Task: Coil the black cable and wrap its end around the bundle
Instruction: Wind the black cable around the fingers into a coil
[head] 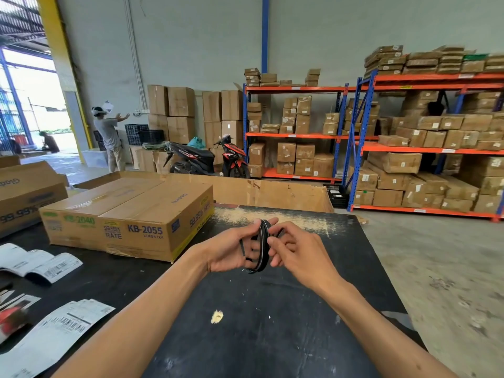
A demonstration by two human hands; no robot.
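The black cable (262, 248) is gathered into a small upright coil of several loops, held above the black table (272, 336). My left hand (231, 248) holds the coil from the left, with a loop running across its fingers and its fingertips at the top of the bundle. From the right, my right hand (293, 251) pinches a strand of the cable at the coil's side. The cable's end is hidden between the fingers.
A flat cardboard box (131, 222) marked KB-2055 lies on the table to the left. Printed labels (51, 328) lie at the near left. A larger open carton (272, 192) stands behind the table. Shelving with boxes is at the right, and a person stands far left.
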